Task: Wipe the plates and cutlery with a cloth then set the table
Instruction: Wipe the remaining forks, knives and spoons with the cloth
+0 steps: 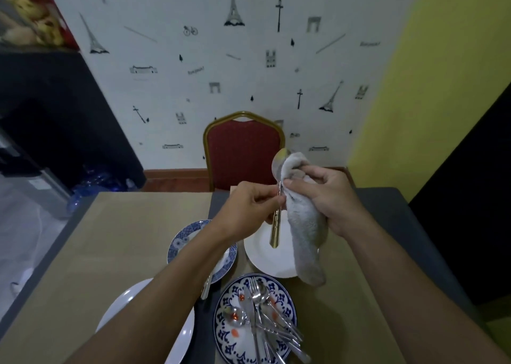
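Note:
My left hand (pixel 249 206) pinches the handle of a gold-handled spoon (pixel 276 225), held upright above the table with its bowl at the top. My right hand (pixel 329 197) grips a grey cloth (pixel 304 225) and presses it against the spoon's bowl; the rest of the cloth hangs down over a plain white plate (pixel 265 256). A blue-patterned plate (pixel 229 333) near me holds several forks, spoons and knives (pixel 265 319). A smaller blue-rimmed plate (pixel 182 242) lies under my left forearm. Another white plate (pixel 124 305) sits at the near left.
A red chair with a gold frame (pixel 243 153) stands at the table's far side against the patterned wall. One piece of cutlery (pixel 206 289) lies beside the blue-rimmed plate. Tan mats (pixel 110 239) cover the dark table. Blue bottles (pixel 94 184) stand on the floor at left.

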Demonstrator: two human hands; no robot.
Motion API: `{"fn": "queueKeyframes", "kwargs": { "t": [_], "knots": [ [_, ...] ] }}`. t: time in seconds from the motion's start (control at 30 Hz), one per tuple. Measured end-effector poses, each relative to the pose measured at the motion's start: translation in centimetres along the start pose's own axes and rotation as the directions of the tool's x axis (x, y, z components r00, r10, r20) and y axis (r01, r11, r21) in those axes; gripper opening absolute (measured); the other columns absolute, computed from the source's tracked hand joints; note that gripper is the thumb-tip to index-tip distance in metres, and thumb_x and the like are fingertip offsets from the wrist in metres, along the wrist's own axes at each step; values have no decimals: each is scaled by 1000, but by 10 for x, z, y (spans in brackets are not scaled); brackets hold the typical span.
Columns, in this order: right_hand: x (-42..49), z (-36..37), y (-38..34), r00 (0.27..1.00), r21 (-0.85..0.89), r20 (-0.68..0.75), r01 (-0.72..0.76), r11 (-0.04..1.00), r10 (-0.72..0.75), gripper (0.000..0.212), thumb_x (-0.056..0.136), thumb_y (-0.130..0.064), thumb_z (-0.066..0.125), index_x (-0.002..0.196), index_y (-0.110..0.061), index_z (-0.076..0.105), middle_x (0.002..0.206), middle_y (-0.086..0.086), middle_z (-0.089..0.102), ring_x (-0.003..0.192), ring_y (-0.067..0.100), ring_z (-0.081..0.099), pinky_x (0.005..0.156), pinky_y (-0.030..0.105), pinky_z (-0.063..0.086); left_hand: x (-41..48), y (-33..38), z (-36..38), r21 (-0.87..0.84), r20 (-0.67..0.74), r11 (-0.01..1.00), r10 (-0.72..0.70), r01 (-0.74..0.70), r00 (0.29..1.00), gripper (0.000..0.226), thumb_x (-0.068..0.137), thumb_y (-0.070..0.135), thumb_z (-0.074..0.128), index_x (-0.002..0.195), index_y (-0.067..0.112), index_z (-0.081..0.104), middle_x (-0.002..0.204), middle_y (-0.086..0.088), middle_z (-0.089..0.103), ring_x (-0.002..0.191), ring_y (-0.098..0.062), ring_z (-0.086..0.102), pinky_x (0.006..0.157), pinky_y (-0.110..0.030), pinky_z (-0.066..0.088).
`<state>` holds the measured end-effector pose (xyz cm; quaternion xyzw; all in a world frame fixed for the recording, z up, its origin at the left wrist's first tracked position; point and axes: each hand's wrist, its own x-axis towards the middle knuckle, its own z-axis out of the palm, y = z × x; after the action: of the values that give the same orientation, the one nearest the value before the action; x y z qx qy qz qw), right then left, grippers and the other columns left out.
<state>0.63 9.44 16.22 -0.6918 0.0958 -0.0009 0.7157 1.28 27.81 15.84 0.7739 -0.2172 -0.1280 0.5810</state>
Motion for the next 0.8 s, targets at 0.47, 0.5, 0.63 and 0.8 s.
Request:
{"fn": "queueKeyframes", "kwargs": {
  "t": [0.47,0.5,0.63,0.8],
  "knots": [
    [-15,21,3,924,-366,-6,354,861,-383,31,95,-23,76,127,-25,75,110,-13,67,100,-6,65,81,6,50,8,7,-3,75,-120,996,-32,41,992,24,97,10,62,79,2,75,64,-9,62,57,-10,54,59,-24,49],
    [-15,19,5,924,-411,34,361,837,-382,33,97,-26,74,130,-27,74,113,-10,66,103,-3,64,84,8,50,9,8,-4,80,-113,996,-35,44,993,23,97,10,62,81,-1,74,65,-11,62,56,-10,55,59,-23,48],
    [4,8,1,926,-568,-6,307,763,-377,33,95,-30,75,128,-33,74,107,-2,67,101,13,66,85,18,52,-1,9,1,73,-20,997,-31,33,999,28,100,16,60,84,-5,71,64,-6,58,57,-3,53,59,-15,46],
    [3,13,3,920,-552,-112,257,793,-376,34,96,-38,74,130,-36,72,102,-5,63,94,9,63,76,19,52,3,11,4,32,-62,998,-59,61,996,24,99,14,63,79,9,75,62,3,61,56,-1,54,58,-14,45]
  ]
}}
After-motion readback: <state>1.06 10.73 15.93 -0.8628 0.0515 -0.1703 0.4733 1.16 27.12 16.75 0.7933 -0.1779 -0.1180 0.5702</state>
